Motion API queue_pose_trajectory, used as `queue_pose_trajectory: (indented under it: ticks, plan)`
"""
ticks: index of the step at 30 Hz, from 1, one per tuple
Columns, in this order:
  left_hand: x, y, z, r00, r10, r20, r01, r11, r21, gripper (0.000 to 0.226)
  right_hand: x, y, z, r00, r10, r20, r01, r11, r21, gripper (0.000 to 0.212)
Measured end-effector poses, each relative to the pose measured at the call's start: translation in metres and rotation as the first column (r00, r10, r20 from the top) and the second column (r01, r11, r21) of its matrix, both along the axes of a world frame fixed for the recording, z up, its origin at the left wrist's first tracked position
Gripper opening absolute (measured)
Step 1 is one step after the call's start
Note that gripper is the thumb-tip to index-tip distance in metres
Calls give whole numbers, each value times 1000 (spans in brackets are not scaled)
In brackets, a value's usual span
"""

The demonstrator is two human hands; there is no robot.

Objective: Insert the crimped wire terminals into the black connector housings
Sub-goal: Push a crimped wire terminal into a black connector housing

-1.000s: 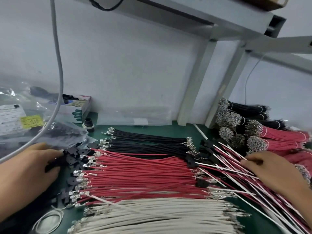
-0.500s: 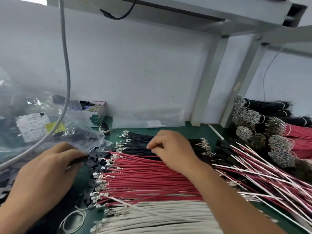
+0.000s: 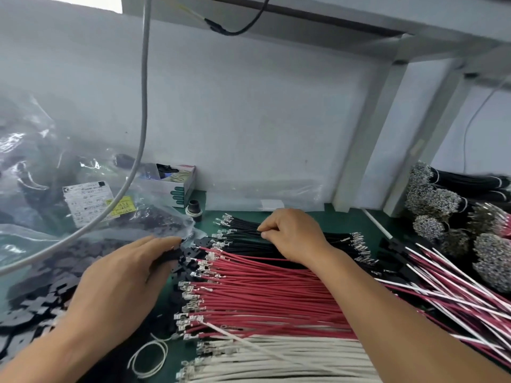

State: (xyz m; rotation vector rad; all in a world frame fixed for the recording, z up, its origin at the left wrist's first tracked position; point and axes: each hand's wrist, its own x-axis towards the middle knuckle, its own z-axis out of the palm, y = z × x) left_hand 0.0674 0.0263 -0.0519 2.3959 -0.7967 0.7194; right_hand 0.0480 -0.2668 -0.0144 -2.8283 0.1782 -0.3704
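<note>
Pinching one black wire [image 3: 243,230] from the bench's far row with my right hand [image 3: 293,233], I'd lift it singly while my left hand [image 3: 130,275] grips a black housing [image 3: 172,257] beside the terminals.

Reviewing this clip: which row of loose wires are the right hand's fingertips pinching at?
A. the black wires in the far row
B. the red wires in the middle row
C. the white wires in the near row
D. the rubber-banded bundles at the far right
A: the right hand curls its fingertips onto the far row of thin black wires with metal crimped terminals, beyond the red wires.
</note>
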Motion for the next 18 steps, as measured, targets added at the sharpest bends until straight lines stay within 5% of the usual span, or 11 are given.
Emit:
queue_pose_trajectory:
  ticks: [7, 11, 14, 18]
  plan:
    - [-5, -3, 5, 996, -54, -74, 46, 994, -99, 24, -1, -11, 36, 957, -28, 289, -33, 979, 201, 25]
    - [-7, -6, 3, 964, -179, -196, 117, 950, -289, 23, -16, -3, 88, 790, -68, 609, -202, 910, 363, 15]
    - [-10, -8, 6, 889, -341, -305, 166, 862, -480, 22, -44, 14, 104, 741, 79, 667, -214, 969, 123, 7]
    - [-18, -10, 10, 780, -497, -381, 171, 754, -634, 24, -85, 38, 53, 826, 294, 481, -221, 954, -205, 2]
